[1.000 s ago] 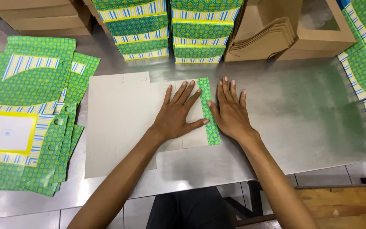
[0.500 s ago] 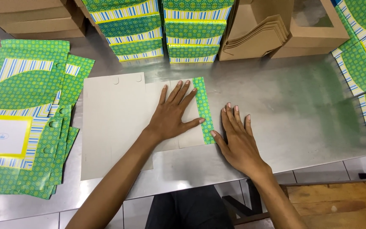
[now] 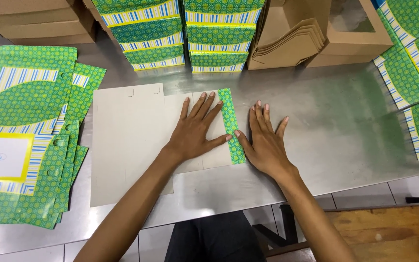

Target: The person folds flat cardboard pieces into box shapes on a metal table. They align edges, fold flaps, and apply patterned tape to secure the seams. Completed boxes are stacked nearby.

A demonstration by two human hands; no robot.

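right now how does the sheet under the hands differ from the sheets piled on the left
The sheet under the hands lies alone with its plain grey side up; only a folded green flap shows print. The piled sheets lie overlapped, printed side up, green with striped bands. The left hand presses flat on the single sheet and the right hand lies beside its flap; no hand touches the pile. Both lie flat on the metal table.

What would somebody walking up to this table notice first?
Probably the two hands pressed flat at the centre of the steel table: the left hand lies on a grey, face-down cardboard sheet, and the right hand rests on the bare metal, its thumb touching the sheet's folded-over green patterned strip. Next come the bright green and striped flat sheets fanned out at the left, and the stacks of matching boxes along the back.
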